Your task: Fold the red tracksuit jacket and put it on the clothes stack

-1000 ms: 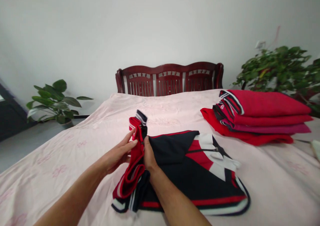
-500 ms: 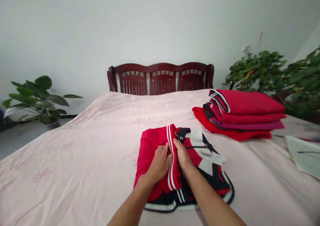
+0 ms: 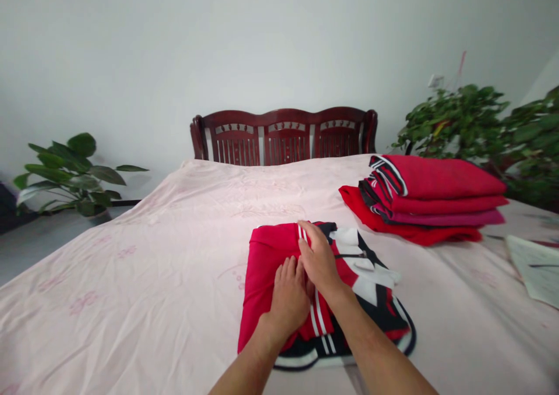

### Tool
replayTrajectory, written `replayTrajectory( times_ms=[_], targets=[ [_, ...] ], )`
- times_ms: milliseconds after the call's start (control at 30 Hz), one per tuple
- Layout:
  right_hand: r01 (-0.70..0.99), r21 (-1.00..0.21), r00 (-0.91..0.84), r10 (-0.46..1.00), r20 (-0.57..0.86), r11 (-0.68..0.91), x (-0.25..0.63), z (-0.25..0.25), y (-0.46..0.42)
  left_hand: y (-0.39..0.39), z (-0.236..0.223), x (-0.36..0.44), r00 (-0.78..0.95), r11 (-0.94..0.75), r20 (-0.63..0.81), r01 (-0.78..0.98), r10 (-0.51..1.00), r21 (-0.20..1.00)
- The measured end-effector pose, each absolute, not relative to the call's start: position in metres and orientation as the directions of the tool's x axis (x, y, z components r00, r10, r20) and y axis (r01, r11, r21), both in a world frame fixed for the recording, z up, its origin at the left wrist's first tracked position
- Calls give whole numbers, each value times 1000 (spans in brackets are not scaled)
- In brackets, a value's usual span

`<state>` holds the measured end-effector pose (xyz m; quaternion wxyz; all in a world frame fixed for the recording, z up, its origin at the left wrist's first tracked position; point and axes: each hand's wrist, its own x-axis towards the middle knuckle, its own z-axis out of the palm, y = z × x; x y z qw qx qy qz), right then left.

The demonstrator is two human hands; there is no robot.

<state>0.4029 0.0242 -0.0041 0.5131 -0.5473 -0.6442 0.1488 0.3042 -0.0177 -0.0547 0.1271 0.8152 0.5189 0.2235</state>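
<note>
Left hand (image 3: 290,296) and right hand (image 3: 321,258) open, fingers outstretched, gripping nothing, flat on folded jacket (image 3: 262,261) directly beneath; striped band (image 3: 320,316) runs eleven-to-five (right hand nearer twelve).

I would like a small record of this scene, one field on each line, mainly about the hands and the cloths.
Left hand: flat on red cloth
Right hand: on its white-striped band
Underneath: dark, red and white cloth; one garment or two, unclear
Surface: pale pink sheet
Beyond the right hand's side: stack of folded clothes
Plants: leafy, at left and right
</note>
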Motion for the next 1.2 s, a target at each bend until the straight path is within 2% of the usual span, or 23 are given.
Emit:
replayTrajectory(
  times_ms=[67, 133, 233, 333, 400, 500, 633, 700, 767, 833, 933, 967, 1033, 1100, 1133, 1200],
  targets=[
    [606, -651, -180, 876, 447, 457, 387, 7, 34, -28, -42, 292, 478, -497, 165, 740, 863, 454],
    [637, -581, -349, 861, 369, 507, 372, 14, 48, -40, -25, 270, 562, -536, 99, 700, 821, 472],
    [690, -413, -479, 802, 356, 595, 356, 15, 64, -60, -7, 228, 485, -444, 36, 766, 874, 464],
    [694, -240, -603, 730, 321, 679, 343, 8, 74, -79, -15, 200, 369, -311, -24, 815, 929, 489],
    [695, -212, -648, 727, 229, 687, 338, 0, 81, -90, -34, 196, 369, -292, -63, 818, 927, 495],
    [756, -223, -611, 786, 97, 615, 341, -16, 99, -101, -71, 202, 381, -310, -77, 840, 921, 446],
    [880, -212, -424, 904, 56, 426, 365, -29, 123, -108, -101, 202, 454, -377, -86, 818, 887, 434],
    [919, -190, -341, 938, 57, 346, 378, -26, 126, -109, -100, 191, 516, -403, -109, 769, 850, 496],
    [934, -173, -300, 949, 96, 312, 388, -18, 120, -108, -90, 176, 559, -399, -87, 684, 825, 611],
    [938, -163, -281, 945, 164, 307, 393, -9, 105, -102, -74, 162, 494, -353, 8, 610, 869, 710],
    [921, -164, -301, 912, 279, 354, 398, -10, 73, -81, -54, 154, 146, -194, 137, 517, 980, 834],
    [913, -170, -312, 902, 298, 372, 399, -15, 63, -72, -50, 156, 41, -108, 100, 446, 994, 888],
    [903, -188, -328, 903, 277, 385, 403, -29, 48, -55, -44, 167, -47, 106, -98, 226, 994, 968],
    [904, -217, -327, 923, 201, 368, 408, -40, 40, -43, -39, 182, 53, 307, -307, 9, 950, 952],
    [905, -232, -324, 931, 166, 356, 411, -42, 39, -39, -37, 188, 139, 373, -361, -72, 922, 925],
    [908, -254, -307, 941, 142, 334, 414, -38, 38, -36, -35, 198, 269, 427, -369, -200, 889, 882]
  ],
)
